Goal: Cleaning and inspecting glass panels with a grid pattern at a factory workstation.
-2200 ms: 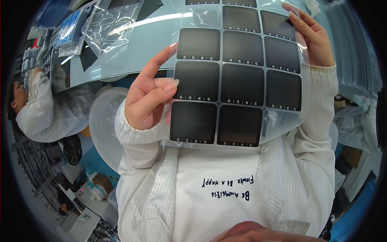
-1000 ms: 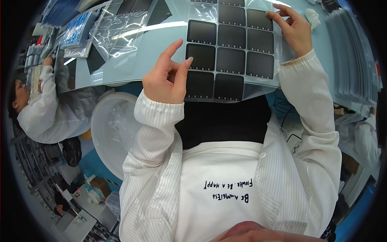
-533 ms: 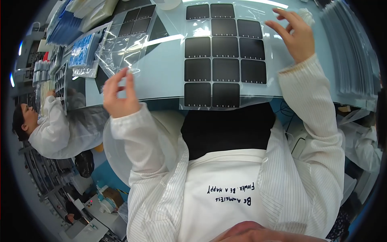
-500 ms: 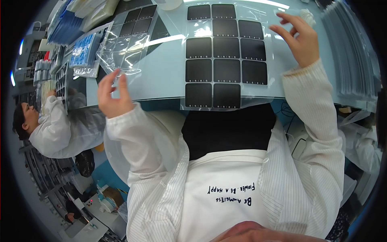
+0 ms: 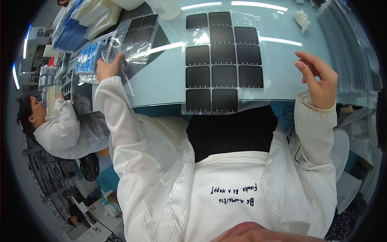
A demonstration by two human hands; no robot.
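Left hand [image 5: 108,69], grip unclear, is near a blue pack [image 5: 86,59]; right hand [image 5: 320,82], fingers parted, near sleeves [image 5: 344,60].

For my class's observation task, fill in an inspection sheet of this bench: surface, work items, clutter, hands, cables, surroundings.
Surface: pale glass-topped table, with light reflections.
Work items: dark-squared sheet in the middle, overhanging the table's near edge; smaller dark-squared sheet in clear film at left.
Clutter: crumpled white wad; blue packs at left; clear sheet stack at right.
Hands: left hand beside the clear film, grip unclear; right hand open, holding nothing.
Cables: thin dark cables beyond the table's near edge.
Surroundings: co-worker in white at left; black bag.
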